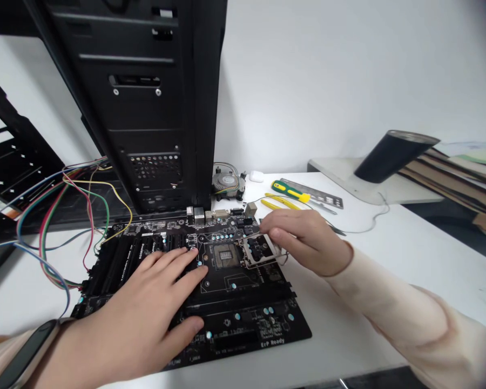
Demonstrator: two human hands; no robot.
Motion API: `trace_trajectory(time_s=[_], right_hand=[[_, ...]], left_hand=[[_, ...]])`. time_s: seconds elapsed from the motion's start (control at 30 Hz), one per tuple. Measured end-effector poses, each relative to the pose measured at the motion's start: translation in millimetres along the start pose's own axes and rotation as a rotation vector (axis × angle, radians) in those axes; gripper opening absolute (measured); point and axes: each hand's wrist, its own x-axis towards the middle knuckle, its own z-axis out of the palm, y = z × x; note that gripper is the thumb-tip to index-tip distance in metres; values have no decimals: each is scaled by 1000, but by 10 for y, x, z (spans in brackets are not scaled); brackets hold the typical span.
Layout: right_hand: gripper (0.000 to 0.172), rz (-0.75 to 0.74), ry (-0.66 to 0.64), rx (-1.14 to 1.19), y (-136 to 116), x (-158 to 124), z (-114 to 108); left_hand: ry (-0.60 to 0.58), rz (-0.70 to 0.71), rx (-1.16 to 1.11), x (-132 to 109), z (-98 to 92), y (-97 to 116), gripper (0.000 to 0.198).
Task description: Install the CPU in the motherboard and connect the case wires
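Observation:
A black motherboard (251, 319) lies on the white table. My left hand (154, 297) rests flat across it, fingers spread, their tips just left of the CPU socket (225, 256). The socket's metal load plate (276, 247) is swung up and tilted over to the right, with a black plastic cover (259, 247) in it. At that plate's right edge is my right hand (303, 237), its fingers closed on the plate's edge. A thin wire lever runs along the frame, and I cannot tell whether the fingertips also touch it.
A black computer case (146, 113) stands behind the board, with coloured cables (44, 237) at left. Behind the right hand lie a CPU cooler (228, 182), a green-yellow screwdriver (290, 190), yellow-handled pliers (281, 202) and an I/O shield (316, 194). A monitor stand (392, 156) is farther right.

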Motion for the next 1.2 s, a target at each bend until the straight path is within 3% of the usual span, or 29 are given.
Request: trace_trajectory(time_s=[0.2,0.33,0.5,0.73,0.9,1.2], right_hand=[[39,139,-3,-166,2,-4,-9],[45,193,-44,-132,-5,-8,4],[43,232,17,-78,-14,-26,19],[24,37,35,95,-21,-29,14],[40,-90,-28,213,-33,-35,42],[52,-84,-102,227,-46,-46,74]], left_hand=[[11,2,2,-35,3,-11,50],[17,13,16,-7,-8,-14,50],[14,16,15,13,-15,-5,50],[23,15,32,-14,23,-3,52],[18,17,29,-9,20,0,54],[-87,-20,-68,0,-57,14,54]])
